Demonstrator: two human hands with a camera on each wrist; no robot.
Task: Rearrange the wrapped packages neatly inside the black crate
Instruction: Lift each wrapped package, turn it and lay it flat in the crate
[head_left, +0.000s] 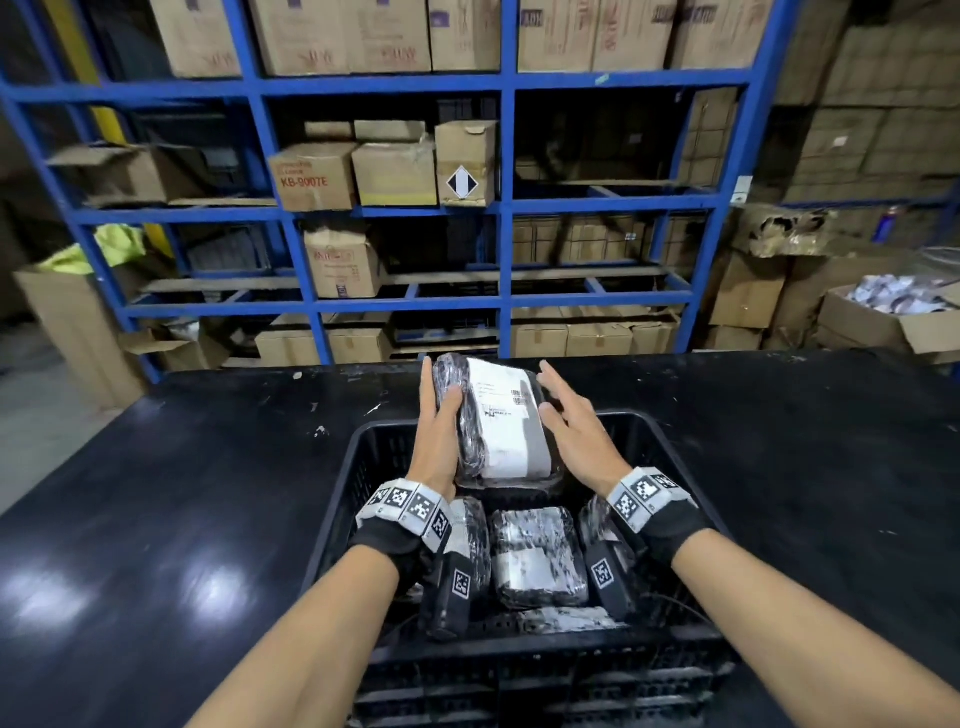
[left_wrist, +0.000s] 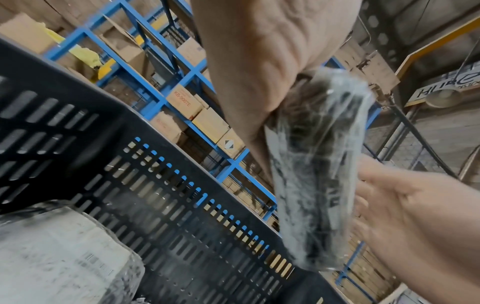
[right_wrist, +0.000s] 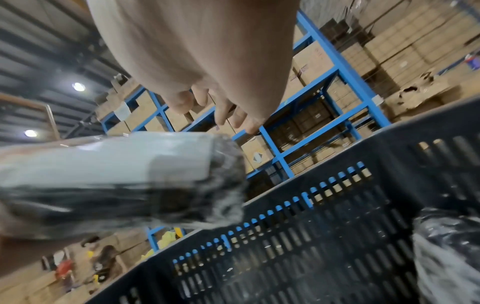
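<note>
A wrapped package (head_left: 498, 421) with a white label is held raised over the far half of the black crate (head_left: 343, 499). It is gripped along its left edge by the left hand (head_left: 439, 436), thumb laid on the top face, fingers curled behind; the same clasp is seen in the left wrist view (left_wrist: 259, 67), with the package (left_wrist: 319, 164) edge-on. The right hand (head_left: 574, 426) is spread, fingers straight, just beside the package's right edge; contact cannot be told. In the right wrist view the fingers (right_wrist: 226, 111) hang loose above the blurred package (right_wrist: 116, 176).

Nearer than the grip, under the wrists, three more packages are seen lying on the crate floor: one (head_left: 470, 540) under the left wrist, a middle one (head_left: 537, 556), and one (head_left: 597, 525) mostly hidden by the right wrist band. A flat pale piece (head_left: 566, 621) is noted against the near wall; what it is cannot be told.

Directly beneath the held package a further dark wrapped bundle (head_left: 519, 488) is partly seen.

The crate is set on a black table (head_left: 182, 467). Beyond the grip, blue shelving (head_left: 506, 208) loaded with cardboard boxes (head_left: 311, 174) is recorded, and to the far right an open carton (head_left: 883, 322) of pale items.
</note>
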